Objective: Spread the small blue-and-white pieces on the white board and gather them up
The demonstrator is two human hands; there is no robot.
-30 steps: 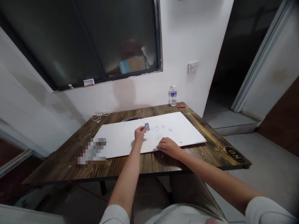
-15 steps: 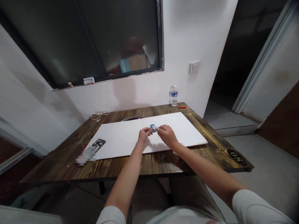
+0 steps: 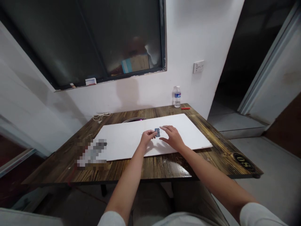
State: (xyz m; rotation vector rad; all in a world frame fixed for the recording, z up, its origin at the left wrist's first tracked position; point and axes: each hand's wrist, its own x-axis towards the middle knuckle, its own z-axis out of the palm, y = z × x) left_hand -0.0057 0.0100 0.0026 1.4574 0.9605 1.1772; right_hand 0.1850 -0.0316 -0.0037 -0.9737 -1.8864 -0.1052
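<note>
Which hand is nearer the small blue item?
Left. The left hand pinches the small blue item at its left side; the right hand is open, just to its right.

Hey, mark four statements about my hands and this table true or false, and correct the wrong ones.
1. The left hand holds a small blue item. True.
2. The right hand is clenched in a fist. False: the right hand's thumb and fingers are spread apart.
3. The bottle stands on the white board. False: the bottle stands on the wooden table, beyond the white board.
4. A red stick lies near the bottle. True.
</note>
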